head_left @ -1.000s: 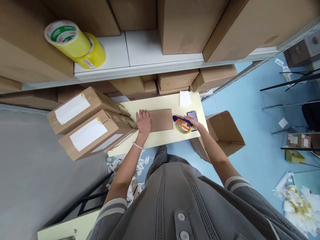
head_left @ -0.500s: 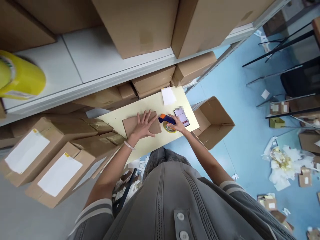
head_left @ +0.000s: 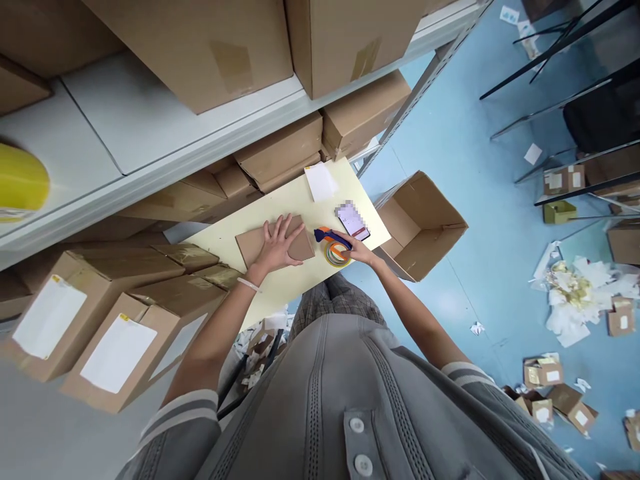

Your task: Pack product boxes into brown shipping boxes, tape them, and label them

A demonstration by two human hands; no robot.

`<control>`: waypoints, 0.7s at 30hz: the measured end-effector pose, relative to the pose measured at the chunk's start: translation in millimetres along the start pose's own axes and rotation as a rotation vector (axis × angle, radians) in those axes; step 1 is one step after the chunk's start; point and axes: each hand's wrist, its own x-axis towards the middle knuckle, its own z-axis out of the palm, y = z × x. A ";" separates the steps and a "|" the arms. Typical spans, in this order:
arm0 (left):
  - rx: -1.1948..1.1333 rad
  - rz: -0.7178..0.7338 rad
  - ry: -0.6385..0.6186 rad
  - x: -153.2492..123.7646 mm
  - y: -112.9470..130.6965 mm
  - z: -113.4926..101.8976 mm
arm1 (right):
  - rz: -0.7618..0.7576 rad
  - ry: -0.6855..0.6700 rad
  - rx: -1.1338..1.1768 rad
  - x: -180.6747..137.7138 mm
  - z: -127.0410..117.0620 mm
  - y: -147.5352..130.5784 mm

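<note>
My left hand (head_left: 276,247) lies with spread fingers on top of a small flat cardboard box (head_left: 249,247) on the pale yellow table (head_left: 265,297). To its right, my right hand (head_left: 357,248) is wrapped around a blue and orange tape dispenser (head_left: 327,235) fitted with a roll of tape. The dispenser's head points toward the box's right end and is a short gap away from it. Just beyond my right hand lies a phone (head_left: 354,220) with its screen lit. A white sheet of paper (head_left: 321,182) rests near the table's back edge.
An open cardboard carton (head_left: 425,227) stands off the table's right end. Two taped boxes with white labels (head_left: 120,350) sit at the left. A shelf (head_left: 165,150) with large cartons runs along the back, holding a yellow tape roll (head_left: 23,180). Scraps litter the blue floor (head_left: 440,320).
The tape dispenser has tilted in my right hand, so more of its orange part and tape roll shows. My left hand stays on the box. The whole view has shifted slightly.
</note>
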 end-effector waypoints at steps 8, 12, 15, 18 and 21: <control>-0.028 0.011 0.013 -0.4 -0.5 4.6 | 0.130 0.037 0.024 -76.6 -2.9 12.6; -0.015 0.009 0.007 0.7 -0.1 5.3 | 0.099 -0.019 -0.100 -82.6 24.4 8.5; -0.017 0.010 -0.010 1.0 0.9 4.5 | 0.089 -0.092 -0.293 -74.1 42.6 1.6; -0.023 0.003 -0.026 0.7 1.8 4.3 | 0.102 -0.143 -0.470 -65.5 48.6 -7.0; -0.027 -0.002 -0.022 0.7 2.5 5.2 | 0.141 -0.140 -0.531 -57.3 50.5 -14.4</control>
